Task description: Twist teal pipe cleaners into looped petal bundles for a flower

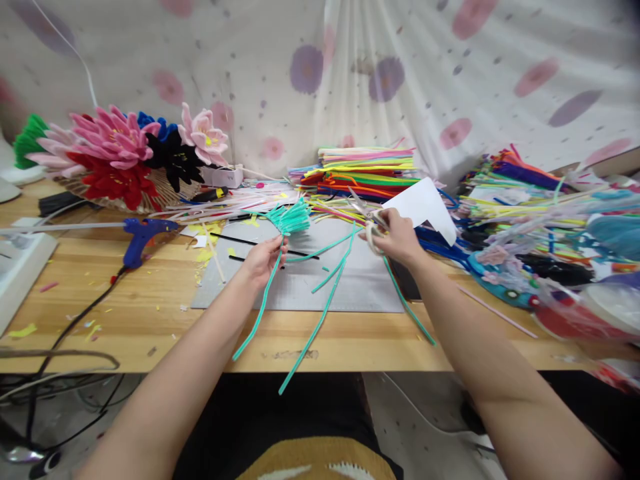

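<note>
My left hand (265,261) is closed on a bundle of teal pipe cleaners (293,217), whose bushy ends fan out above the fingers while one long strand hangs below. My right hand (397,239) grips scissors (364,208) by their pale handles, with the blades pointing up and left. Between the hands, loose teal pipe cleaners (327,308) lie across the grey mat (370,287), one reaching past the table's front edge. Another teal strand (410,310) extends below my right hand. Black sticks (235,239) lie beside and behind my left hand.
A blue glue gun (143,240) and fuzzy flowers (115,137) are at the left, near a white power strip (25,270). Stacked coloured pipe cleaners (367,167) stand at the back. White paper (425,207) is behind my right hand. Plastic-wrapped materials (585,300) crowd the right.
</note>
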Demonstrator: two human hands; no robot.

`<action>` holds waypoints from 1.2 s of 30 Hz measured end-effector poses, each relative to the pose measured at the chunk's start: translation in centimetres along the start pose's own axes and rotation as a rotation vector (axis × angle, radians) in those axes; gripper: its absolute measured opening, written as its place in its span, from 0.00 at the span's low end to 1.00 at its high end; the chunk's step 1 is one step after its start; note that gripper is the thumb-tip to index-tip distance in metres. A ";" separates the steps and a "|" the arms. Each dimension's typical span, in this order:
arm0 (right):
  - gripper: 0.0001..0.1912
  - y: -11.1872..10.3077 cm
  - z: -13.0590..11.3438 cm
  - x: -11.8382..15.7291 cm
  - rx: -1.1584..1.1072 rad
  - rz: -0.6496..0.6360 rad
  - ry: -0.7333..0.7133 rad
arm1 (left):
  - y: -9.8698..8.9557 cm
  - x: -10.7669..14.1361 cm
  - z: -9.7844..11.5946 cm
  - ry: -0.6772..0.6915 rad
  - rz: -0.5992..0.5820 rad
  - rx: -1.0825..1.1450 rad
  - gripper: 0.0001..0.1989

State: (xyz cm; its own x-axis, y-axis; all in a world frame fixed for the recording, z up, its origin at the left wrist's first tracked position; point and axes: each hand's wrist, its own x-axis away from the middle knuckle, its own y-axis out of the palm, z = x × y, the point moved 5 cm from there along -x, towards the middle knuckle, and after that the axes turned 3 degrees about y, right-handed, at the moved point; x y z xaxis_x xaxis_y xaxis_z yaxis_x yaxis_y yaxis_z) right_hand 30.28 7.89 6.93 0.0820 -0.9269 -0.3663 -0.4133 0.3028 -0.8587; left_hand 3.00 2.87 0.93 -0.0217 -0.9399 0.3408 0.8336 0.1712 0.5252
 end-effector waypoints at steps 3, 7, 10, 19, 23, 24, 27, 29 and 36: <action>0.26 1.3 -4.2 2.1 0.016 0.049 -0.260 | 0.9 0.3 -0.3 0.029 -0.001 0.037 0.08; 0.26 3.7 -7.7 3.2 0.095 0.102 -0.436 | 1.5 0.5 -0.8 0.021 0.021 0.132 0.07; 0.26 5.0 -9.1 3.1 0.141 0.106 -0.489 | 1.4 0.5 -1.2 0.007 0.073 0.201 0.06; 0.26 6.4 -11.2 2.6 0.240 0.087 -0.509 | 0.7 0.5 -2.2 0.069 0.109 0.156 0.06; 0.26 6.6 -11.3 2.6 0.252 0.070 -0.510 | 0.2 0.4 -2.1 0.275 0.173 0.064 0.07; 0.26 6.6 -11.3 2.7 0.255 0.069 -0.511 | 0.0 0.4 -2.1 0.327 0.196 0.031 0.07; 0.24 6.6 -11.4 2.9 0.269 0.076 -0.521 | -0.1 0.4 -2.3 0.439 0.243 -0.064 0.07; 0.23 6.6 -11.5 3.0 0.283 0.077 -0.528 | -0.1 0.4 -2.5 0.471 0.244 -0.104 0.07; 0.22 6.8 -11.6 3.0 0.299 0.059 -0.518 | -0.1 0.4 -2.8 0.570 0.149 -0.236 0.10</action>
State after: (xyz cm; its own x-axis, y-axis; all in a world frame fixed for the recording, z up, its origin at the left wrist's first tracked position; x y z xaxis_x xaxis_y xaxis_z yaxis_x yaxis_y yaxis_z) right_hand 17.23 4.61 4.16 0.5290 -0.7006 -0.4789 -0.1640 0.4693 -0.8677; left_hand 4.47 1.60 -1.21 0.3468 -0.9319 -0.1064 0.9058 0.3033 0.2958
